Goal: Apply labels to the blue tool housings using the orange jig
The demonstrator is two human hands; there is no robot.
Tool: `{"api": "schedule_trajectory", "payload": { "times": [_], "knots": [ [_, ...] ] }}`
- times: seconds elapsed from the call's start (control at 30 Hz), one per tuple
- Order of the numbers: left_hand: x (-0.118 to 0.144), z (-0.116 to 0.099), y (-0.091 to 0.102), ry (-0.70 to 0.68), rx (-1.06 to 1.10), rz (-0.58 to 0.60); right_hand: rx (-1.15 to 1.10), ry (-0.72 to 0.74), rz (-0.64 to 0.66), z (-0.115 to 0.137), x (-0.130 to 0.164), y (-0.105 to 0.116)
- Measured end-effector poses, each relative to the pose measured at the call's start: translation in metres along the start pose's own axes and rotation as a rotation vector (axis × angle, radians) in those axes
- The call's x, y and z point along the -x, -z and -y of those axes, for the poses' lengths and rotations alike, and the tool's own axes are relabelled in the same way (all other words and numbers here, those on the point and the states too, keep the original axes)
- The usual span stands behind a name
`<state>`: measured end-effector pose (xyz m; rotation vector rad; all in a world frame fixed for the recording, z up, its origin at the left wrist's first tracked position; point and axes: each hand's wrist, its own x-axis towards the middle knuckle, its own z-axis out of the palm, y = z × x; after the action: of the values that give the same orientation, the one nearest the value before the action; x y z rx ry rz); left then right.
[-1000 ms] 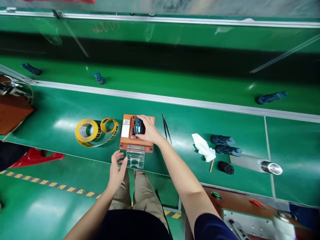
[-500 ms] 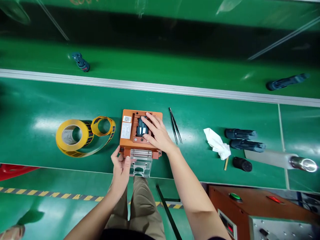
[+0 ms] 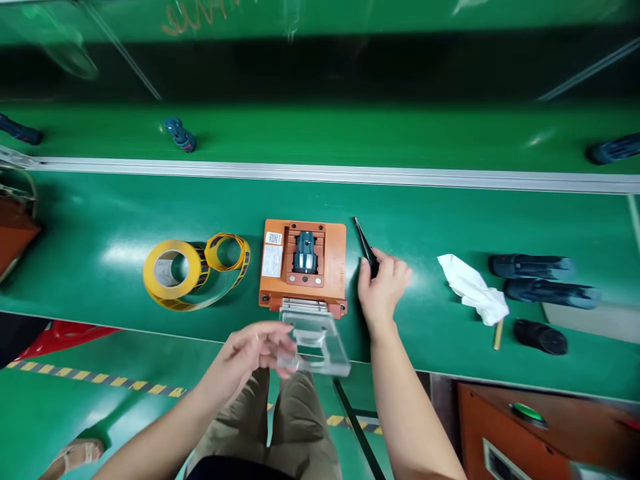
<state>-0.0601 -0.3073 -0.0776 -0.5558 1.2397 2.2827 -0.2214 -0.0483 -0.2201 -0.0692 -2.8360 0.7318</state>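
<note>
An orange fixture (image 3: pixel 337 260) lies on the green bench, with a dark blue plastic housing (image 3: pixel 305 253) seated in its recess. A clear hinged cover (image 3: pixel 327 343) hangs from the fixture's front edge, tilted over the bench edge. At the cover's left side is my left hand (image 3: pixel 250 350), its fingers curled onto the plastic and slightly blurred. To the right of the fixture, my right hand (image 3: pixel 384 290) closes around the lower part of black tweezers (image 3: pixel 365 240). Their far end sticks out ahead of the hand.
A roll of yellow-edged labels (image 3: pixel 173 270) stands left of the fixture, its strip looped beside it. On the right lie a white cloth (image 3: pixel 473 290), two dark housings (image 3: pixel 533 267) and a black cylindrical part (image 3: pixel 540 336). A metal rail (image 3: pixel 320 172) runs behind; an orange-brown machine (image 3: pixel 500 427) stands below.
My right hand has left the housing and moved right onto the tweezers. My left hand has shifted from the fixture's corner to the clear cover, which has swung. The view has shifted left.
</note>
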Motion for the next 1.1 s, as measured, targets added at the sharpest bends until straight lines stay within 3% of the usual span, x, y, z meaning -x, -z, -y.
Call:
{"api": "schedule_trajectory", "payload": {
  "times": [0.1,0.2,0.27,0.33,0.43,0.5,0.53,0.63,0.7,0.8,0.9,0.97,1.1],
  "knots": [
    [-0.037,-0.036,-0.009,-0.035,0.087,-0.032,-0.011,-0.016,-0.047,-0.003,0.004,-0.005],
    [-0.075,-0.054,-0.017,0.005,0.079,-0.109,0.005,-0.002,-0.085,-0.004,0.007,-0.004],
    [-0.086,-0.058,-0.016,0.033,0.031,-0.125,0.006,0.001,-0.109,-0.005,0.009,-0.003],
    [-0.079,-0.059,-0.004,-0.043,-0.129,-0.166,-0.005,-0.008,-0.133,-0.007,0.011,-0.003],
    [-0.037,-0.059,0.041,-0.337,-0.646,-0.458,-0.019,-0.021,-0.151,-0.009,0.012,-0.005],
    [-0.004,-0.061,0.085,-0.496,-1.083,-0.691,-0.021,-0.032,-0.146,-0.009,0.012,-0.006],
    [0.010,-0.062,0.107,-0.531,-1.300,-0.733,-0.021,-0.041,-0.140,-0.008,0.012,-0.006],
    [0.030,-0.065,0.160,-0.538,-1.724,-0.666,-0.020,-0.077,-0.124,-0.007,0.011,-0.006],
    [0.027,-0.064,0.174,-0.559,-1.836,-0.589,-0.023,-0.086,-0.116,-0.007,0.011,-0.006],
    [0.010,-0.059,0.169,-0.592,-1.883,-0.604,-0.024,-0.079,-0.110,-0.008,0.011,-0.006],
    [-0.009,-0.056,0.152,-0.624,-1.878,-0.751,-0.021,-0.063,-0.108,-0.009,0.011,-0.005],
    [-0.023,-0.057,0.141,-0.671,-1.851,-0.788,-0.020,-0.053,-0.107,-0.009,0.011,-0.005],
    [-0.059,-0.069,0.122,-0.664,-1.753,-0.601,-0.016,-0.050,-0.131,-0.009,0.011,-0.005]
  ]
}}
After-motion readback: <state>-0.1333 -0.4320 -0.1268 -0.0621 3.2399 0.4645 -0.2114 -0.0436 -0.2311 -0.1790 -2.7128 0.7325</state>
